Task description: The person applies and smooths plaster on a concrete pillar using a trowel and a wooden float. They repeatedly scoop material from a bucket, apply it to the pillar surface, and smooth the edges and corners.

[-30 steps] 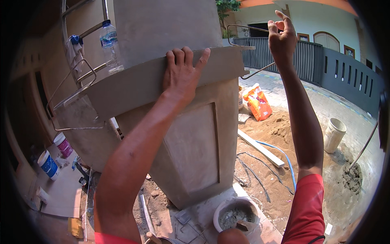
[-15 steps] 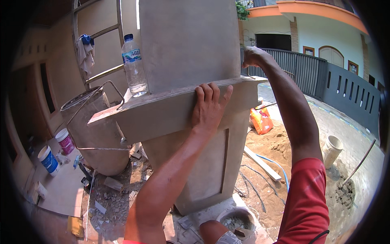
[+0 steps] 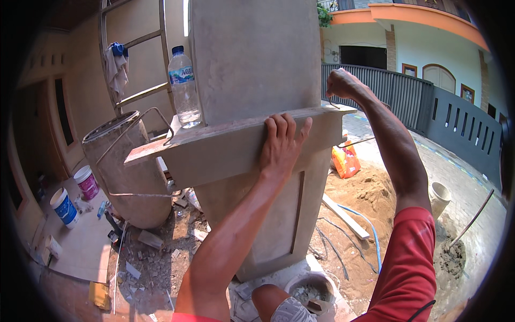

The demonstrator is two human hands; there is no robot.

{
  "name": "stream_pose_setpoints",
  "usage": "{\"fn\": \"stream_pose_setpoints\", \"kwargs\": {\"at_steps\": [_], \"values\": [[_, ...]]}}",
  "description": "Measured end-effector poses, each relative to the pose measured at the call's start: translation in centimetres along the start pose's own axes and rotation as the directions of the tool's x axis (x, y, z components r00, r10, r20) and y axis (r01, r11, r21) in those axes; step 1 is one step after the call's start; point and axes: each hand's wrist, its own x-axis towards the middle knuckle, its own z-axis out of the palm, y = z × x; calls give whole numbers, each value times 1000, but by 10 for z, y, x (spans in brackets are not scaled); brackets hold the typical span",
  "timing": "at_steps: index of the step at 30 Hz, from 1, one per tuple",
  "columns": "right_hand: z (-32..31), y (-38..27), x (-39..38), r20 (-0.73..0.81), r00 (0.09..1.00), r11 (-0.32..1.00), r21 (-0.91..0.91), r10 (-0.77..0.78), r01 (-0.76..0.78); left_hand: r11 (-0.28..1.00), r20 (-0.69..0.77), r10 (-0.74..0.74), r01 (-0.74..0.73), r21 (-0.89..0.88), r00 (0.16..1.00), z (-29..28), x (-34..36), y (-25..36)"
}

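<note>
Resting spread left fingers [image 3: 283, 129] on ledge [image 3: 214, 145]; right hand [image 3: 343, 85] fisted.

head cam | looks down, forward | close to cement pillar [image 3: 252, 59] ledge

The grey rendered pillar [image 3: 252, 59] looks like smooth, matt cement plaster, and its projecting grey cement ledge [image 3: 214, 145] has the same dull, fine finish under the bare left hand [image 3: 281, 142]. At ten o'clock from that hand stands a clear glossy plastic water bottle [image 3: 183, 88] with a blue cap. At the ledge's three o'clock end the right hand [image 3: 343, 84] grips a thin metal tool, too small to tell further. Left of the pillar a rough, cement-caked drum [image 3: 129, 172] sits among rubble; a limp pale cloth [image 3: 115, 67] hangs on dull metal bars.
</note>
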Motion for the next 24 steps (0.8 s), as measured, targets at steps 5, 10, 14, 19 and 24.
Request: {"fn": "stream_pose_setpoints", "kwargs": {"at_steps": [5, 10, 14, 19, 24], "values": [[0, 0, -2, -13, 1000, 999, 40, -1, 1, 1000, -16, 1, -1, -22, 1000, 2, 1, 0], [2, -5, 6, -16, 998, 997, -51, -58, 57, 1000, -23, 1, -1, -10, 1000, 5, 1, 2], [1, -5, 6, -47, 999, 997, -68, -23, 20, 1000, -39, 4, -4, -15, 999, 4, 2, 1], [2, 6, -5, -127, 992, 999, 50, -7, 13, 1000, -2, 12, -12, -4, 1000, 1, 2, 0], [4, 15, -11, -172, 985, 997, 73, -5, 18, 1000, 14, 6, -6, 27, 1000, -1, 3, 1]]}}
